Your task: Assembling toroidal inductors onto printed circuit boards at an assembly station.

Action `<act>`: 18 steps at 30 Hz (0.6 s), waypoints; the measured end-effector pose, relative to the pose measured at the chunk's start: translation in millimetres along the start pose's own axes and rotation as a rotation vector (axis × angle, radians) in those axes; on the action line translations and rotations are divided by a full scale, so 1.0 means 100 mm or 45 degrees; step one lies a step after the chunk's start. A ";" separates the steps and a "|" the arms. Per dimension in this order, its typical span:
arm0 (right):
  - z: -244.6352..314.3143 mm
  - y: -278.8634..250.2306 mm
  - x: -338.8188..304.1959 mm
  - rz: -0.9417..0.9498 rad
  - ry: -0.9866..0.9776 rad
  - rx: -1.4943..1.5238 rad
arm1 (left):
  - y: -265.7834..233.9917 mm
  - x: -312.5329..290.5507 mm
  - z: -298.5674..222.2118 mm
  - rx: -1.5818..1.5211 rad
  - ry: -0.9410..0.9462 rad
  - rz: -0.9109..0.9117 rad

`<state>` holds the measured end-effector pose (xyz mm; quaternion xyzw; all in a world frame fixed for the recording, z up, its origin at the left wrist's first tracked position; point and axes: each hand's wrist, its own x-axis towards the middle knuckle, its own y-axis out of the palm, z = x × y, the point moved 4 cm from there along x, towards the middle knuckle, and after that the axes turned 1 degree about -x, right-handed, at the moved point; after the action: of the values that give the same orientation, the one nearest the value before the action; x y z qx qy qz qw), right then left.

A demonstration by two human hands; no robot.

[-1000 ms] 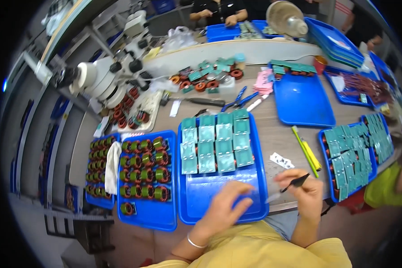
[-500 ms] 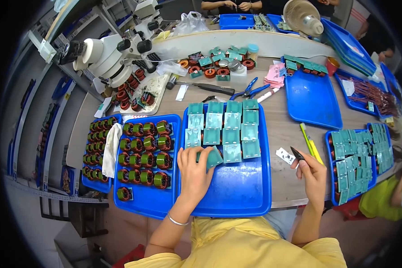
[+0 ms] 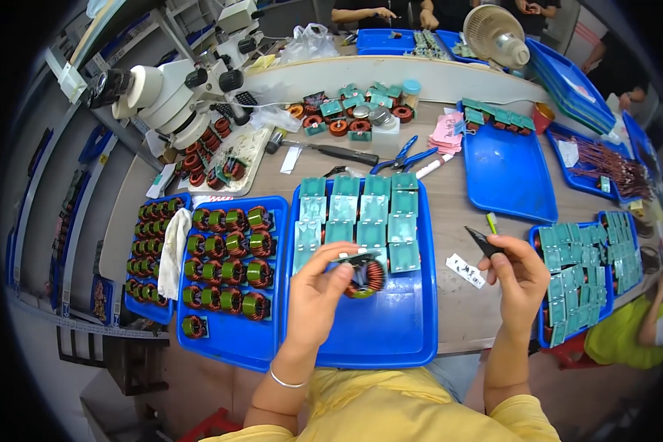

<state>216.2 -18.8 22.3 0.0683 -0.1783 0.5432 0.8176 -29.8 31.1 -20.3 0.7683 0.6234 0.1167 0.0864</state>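
My left hand (image 3: 313, 298) grips a toroidal coil (image 3: 368, 278) with copper-red winding, tilted so its wound side shows under its green circuit board. It is held above the blue tray (image 3: 376, 346) in front of me. Rows of similar coils lie there with their green boards (image 3: 344, 210) facing up. My right hand (image 3: 519, 283), off to the right of that tray, has its fingers closed round a black pointed tool (image 3: 483, 241), perhaps tweezers. Beneath its fingertips lies a white paper slip with dark marks (image 3: 464, 270). A yellow-green tool (image 3: 491, 222) is partly covered by this hand.
Left are trays of coils, winding side up (image 3: 234, 245), and a white cloth (image 3: 172, 254). Beyond lie a hammer (image 3: 337, 151), blue-handled pliers (image 3: 403, 159) and a microscope (image 3: 162, 99). Right are a blue tray (image 3: 508, 177) and trays of boards (image 3: 576, 258). Other people's hands show at the far side.
My left hand has lifted the coil and turned it, so its winding now shows instead of the board's flat face. The right hand, with the black tool, has shifted slightly.
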 end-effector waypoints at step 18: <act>-0.18 0.05 0.17 0.041 -0.288 0.036 | 0.52 0.13 -0.04 -0.191 -0.072 0.539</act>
<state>221.1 3.9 11.8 0.1377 -0.2628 0.5475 0.7825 20.4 33.1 -1.5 0.8764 0.4350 0.1569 0.1344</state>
